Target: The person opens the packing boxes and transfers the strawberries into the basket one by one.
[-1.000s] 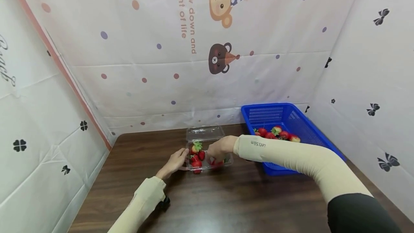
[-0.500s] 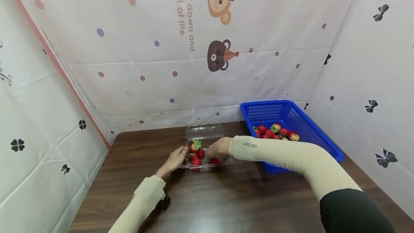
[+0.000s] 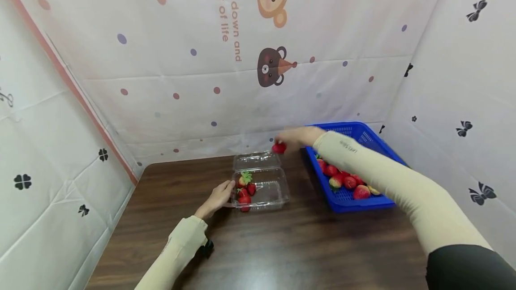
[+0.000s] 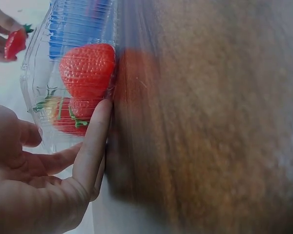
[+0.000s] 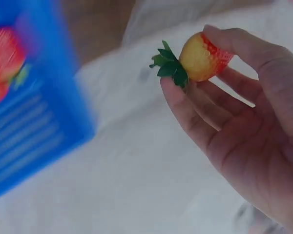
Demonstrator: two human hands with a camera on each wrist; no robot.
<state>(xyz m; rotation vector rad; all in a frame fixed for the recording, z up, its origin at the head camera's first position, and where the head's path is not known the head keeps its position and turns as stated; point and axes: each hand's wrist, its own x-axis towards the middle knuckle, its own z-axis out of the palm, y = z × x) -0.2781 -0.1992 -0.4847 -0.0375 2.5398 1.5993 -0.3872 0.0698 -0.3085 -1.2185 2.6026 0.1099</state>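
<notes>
A clear plastic clamshell box (image 3: 276,189) stands on the table, its lid (image 3: 255,161) folded back. Several strawberries (image 3: 243,200) lie in its left part. My left hand (image 3: 219,194) touches the box's left end; in the left wrist view its extended fingers (image 4: 95,139) rest along the wall near the table. Raised behind the box's right side, my right hand (image 3: 298,137) pinches a strawberry (image 5: 202,56) between thumb and fingers. That strawberry has a red tip, a yellowish top and green leaves.
A blue plastic basket (image 3: 354,209) stands to the right of the box, with several strawberries (image 3: 350,182) in it; my right forearm passes over it. Printed cloth (image 3: 193,115) hangs behind the table, with more cloth on both sides.
My right hand has risen out of the box's right part and moved up and to the right, carrying a strawberry. My left hand stays at the box's left end.
</notes>
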